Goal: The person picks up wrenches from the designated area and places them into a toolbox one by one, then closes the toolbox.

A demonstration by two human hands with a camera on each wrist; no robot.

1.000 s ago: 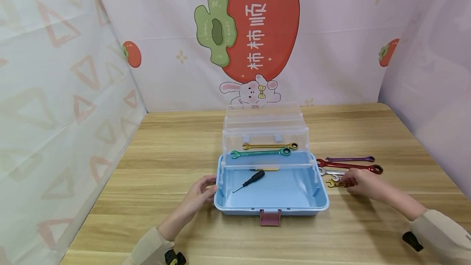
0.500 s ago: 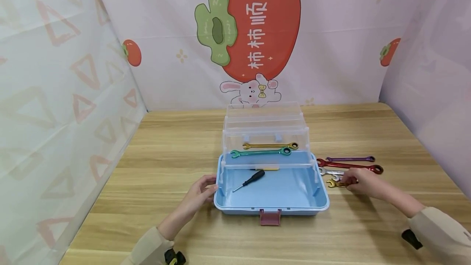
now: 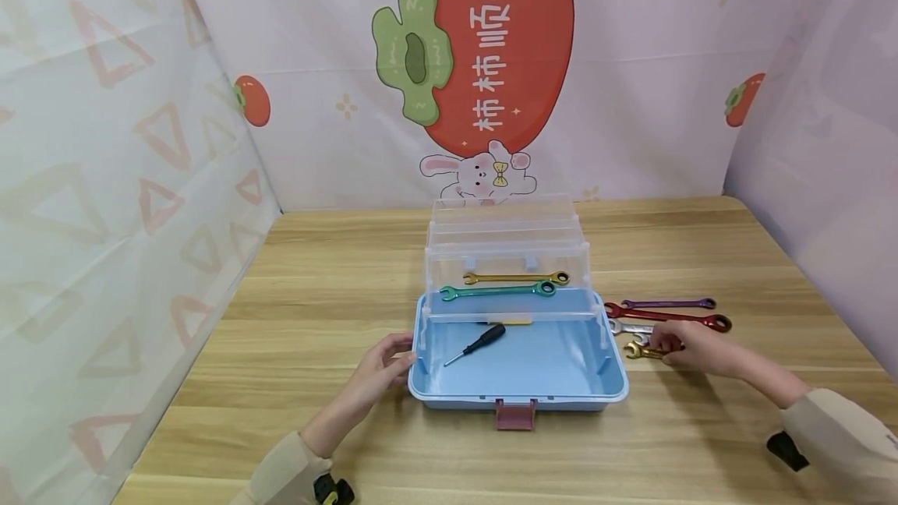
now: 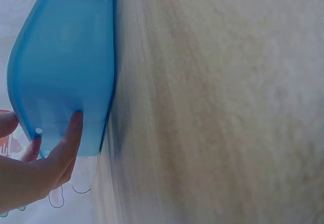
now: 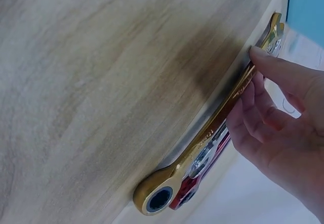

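My left hand [image 3: 382,365] rests against the left side of a light-blue toolbox [image 3: 515,402]. In the left wrist view its fingertips touch the outer wall [image 4: 66,57], with the thumb by the rim. To the right of the box, my right hand [image 3: 694,349] pinches a gold combination wrench [image 5: 215,120] between thumb and fingers, low over the table. The wrench's open end points toward the box; its ratchet ring end shows in the right wrist view. Close beside it lie silver wrenches [image 3: 631,327], a red wrench [image 3: 666,317] and a purple wrench [image 3: 669,304].
The toolbox's clear folding lid and trays [image 3: 507,232] stand raised at the back. A green wrench [image 3: 498,291] and a gold-yellow wrench [image 3: 515,278] lie in a tray. Inside the box are a black screwdriver [image 3: 484,340] and a yellow-handled tool [image 3: 515,323].
Very little differs. The gold wrench's open end has shifted slightly under my right hand. My left hand stays at the toolbox side.
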